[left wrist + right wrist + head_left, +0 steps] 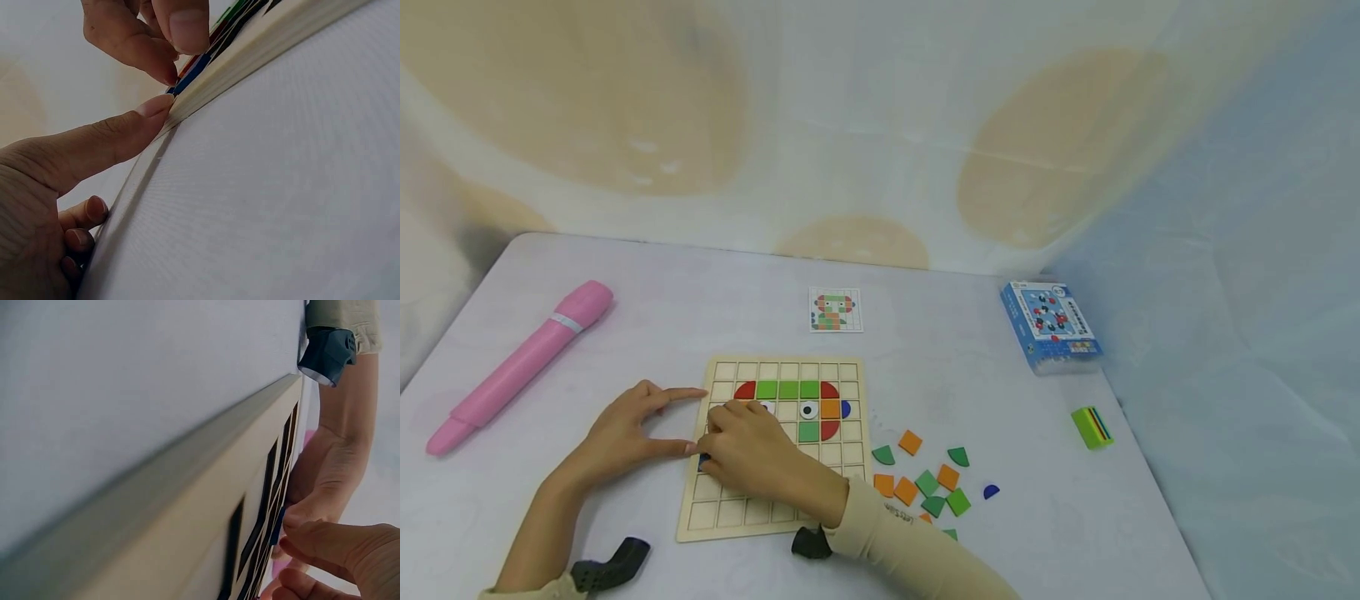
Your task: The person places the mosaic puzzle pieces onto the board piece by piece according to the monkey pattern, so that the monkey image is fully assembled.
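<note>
A pale wooden grid board lies on the table, with red, green, orange and blue flat pieces and a round eye piece set in its squares. My right hand reaches over the board's left side, fingers bent, and pinches a blue piece at the left column. That piece is partly covered by fingertips. My left hand is beside the board's left edge, thumb and index finger stretched out; its thumb touches the edge close to the blue piece.
Loose orange, green and blue pieces lie right of the board. A printed pattern card lies behind it. A pink tube-shaped object is at the left; a blue box and a small green block are at the right.
</note>
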